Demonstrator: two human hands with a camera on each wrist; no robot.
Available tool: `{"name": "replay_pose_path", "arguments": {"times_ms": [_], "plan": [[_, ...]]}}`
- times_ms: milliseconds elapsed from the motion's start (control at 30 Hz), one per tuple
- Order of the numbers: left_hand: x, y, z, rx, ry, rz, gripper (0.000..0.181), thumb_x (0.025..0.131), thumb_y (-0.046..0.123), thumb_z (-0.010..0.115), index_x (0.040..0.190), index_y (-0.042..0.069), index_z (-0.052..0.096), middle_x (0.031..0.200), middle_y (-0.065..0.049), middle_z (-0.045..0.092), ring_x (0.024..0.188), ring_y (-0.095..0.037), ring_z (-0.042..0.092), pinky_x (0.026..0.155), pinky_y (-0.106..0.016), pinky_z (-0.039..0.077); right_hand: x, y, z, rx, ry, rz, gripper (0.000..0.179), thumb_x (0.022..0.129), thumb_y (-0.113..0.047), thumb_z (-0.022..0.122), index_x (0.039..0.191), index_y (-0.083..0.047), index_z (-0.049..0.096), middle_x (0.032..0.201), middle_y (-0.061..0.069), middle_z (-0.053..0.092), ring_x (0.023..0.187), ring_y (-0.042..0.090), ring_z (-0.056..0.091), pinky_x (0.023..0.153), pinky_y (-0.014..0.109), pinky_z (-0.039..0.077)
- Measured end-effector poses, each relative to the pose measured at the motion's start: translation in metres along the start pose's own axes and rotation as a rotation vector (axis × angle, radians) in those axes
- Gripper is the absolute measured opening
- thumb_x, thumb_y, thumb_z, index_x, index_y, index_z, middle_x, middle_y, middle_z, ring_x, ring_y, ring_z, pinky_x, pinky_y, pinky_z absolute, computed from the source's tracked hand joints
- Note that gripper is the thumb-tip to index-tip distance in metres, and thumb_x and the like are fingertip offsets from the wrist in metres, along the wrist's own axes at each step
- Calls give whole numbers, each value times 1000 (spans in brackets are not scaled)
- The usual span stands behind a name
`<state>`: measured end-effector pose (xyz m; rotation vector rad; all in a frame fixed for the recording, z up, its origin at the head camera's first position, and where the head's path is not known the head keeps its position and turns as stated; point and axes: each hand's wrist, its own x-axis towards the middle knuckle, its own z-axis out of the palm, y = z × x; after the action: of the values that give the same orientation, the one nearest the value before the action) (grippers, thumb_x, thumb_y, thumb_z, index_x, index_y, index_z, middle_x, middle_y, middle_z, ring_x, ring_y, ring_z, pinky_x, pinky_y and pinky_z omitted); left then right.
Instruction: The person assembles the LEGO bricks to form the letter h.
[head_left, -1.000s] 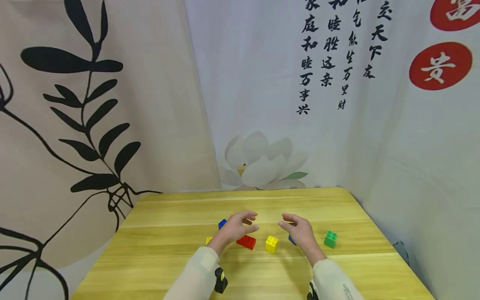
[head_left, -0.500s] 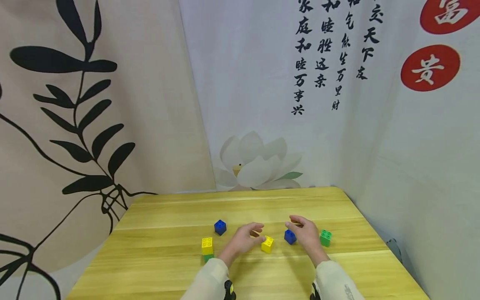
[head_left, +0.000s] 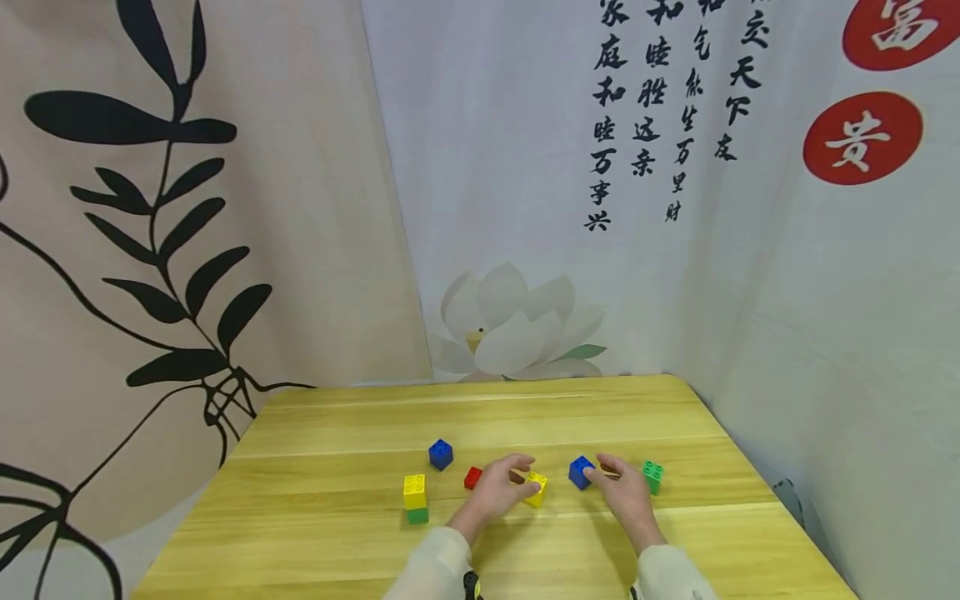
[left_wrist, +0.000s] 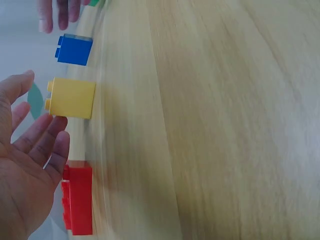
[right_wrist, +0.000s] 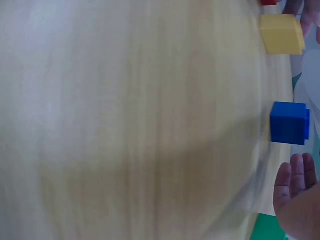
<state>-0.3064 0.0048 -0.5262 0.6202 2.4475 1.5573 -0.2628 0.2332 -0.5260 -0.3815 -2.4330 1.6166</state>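
My left hand [head_left: 497, 490] hovers by a yellow toy brick [head_left: 536, 489], with thumb and fingers apart. In the left wrist view its fingers are loosely bent beside that yellow brick [left_wrist: 72, 99], and a red brick [left_wrist: 81, 201] lies below them. My right hand [head_left: 628, 500] is just right of a blue brick [head_left: 580, 472]. Seen from the right wrist, the fingers point toward the blue brick [right_wrist: 288, 123] with a small gap between. Neither hand holds anything. The left hand partly covers the red brick [head_left: 472, 477] in the head view.
A yellow brick [head_left: 414, 492] sits on a green brick [head_left: 417, 516] at the left. Another blue brick [head_left: 441, 454] lies behind them. A green brick [head_left: 652, 477] stands right of my right hand. Printed cloth [head_left: 510, 208] hangs behind the wooden table [head_left: 300, 467].
My left hand has moved right, from over the red brick to the yellow one. The right hand has shifted slightly right and nearer me, uncovering the blue brick. The bricks appear unmoved.
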Motion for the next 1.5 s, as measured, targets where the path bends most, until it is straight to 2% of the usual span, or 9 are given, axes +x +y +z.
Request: {"name": "replay_pose_path", "arguments": {"times_ms": [267, 600, 767, 1000, 1200, 1333, 1500], "plan": [[-3, 1, 9, 14, -4, -18, 48, 89, 15, 76, 133, 4, 60, 121, -12, 62, 98, -22, 61, 75, -36, 55, 0, 11, 7, -19, 10, 37, 55, 93, -22, 71, 137, 5, 53, 135, 30, 53, 123, 47, 50, 96, 53, 47], [-9, -6, 19, -32, -19, 2, 46, 87, 3, 75, 130, -5, 59, 109, -7, 64, 92, -18, 63, 75, -31, 56, 3, 16, 14, -39, 14, 41, 58, 92, -23, 72, 137, 9, 51, 132, 31, 55, 120, 47, 53, 96, 54, 46], [-9, -6, 22, -20, -25, 8, 37, 87, 3, 74, 123, -3, 65, 102, -3, 66, 88, -16, 63, 73, -29, 56, 3, 14, 16, -87, 23, 44, 55, 93, -22, 70, 134, 10, 52, 128, 32, 57, 116, 47, 55, 92, 54, 48], [-11, -4, 23, 30, -15, 32, 32, 86, 5, 76, 117, -1, 68, 101, -4, 70, 86, -15, 64, 71, -27, 55, 4, 14, 15, -125, 26, 4, 49, 96, -22, 68, 129, 11, 56, 123, 30, 60, 112, 45, 58, 90, 52, 50], [-10, -4, 22, 44, -16, 20, 29, 86, 7, 77, 114, 2, 71, 98, -1, 71, 83, -12, 63, 70, -25, 54, 5, 12, 9, -132, -30, -21, 52, 96, -26, 67, 131, 10, 56, 123, 28, 61, 110, 42, 60, 87, 50, 52], [-9, -4, 21, 47, -20, 10, 27, 87, 7, 76, 112, 3, 71, 98, 0, 71, 84, -13, 63, 71, -25, 54, 5, 8, 3, -93, -91, -41, 50, 97, -24, 66, 134, 8, 55, 126, 26, 60, 108, 37, 61, 84, 45, 54], [-8, -5, 18, 44, -24, -9, 29, 87, 9, 77, 115, 5, 70, 101, 2, 70, 86, -13, 63, 74, -27, 55, 7, 2, -2, -27, -163, -40, 48, 98, -22, 65, 140, -1, 53, 128, 18, 60, 108, 27, 60, 86, 39, 52]]}}
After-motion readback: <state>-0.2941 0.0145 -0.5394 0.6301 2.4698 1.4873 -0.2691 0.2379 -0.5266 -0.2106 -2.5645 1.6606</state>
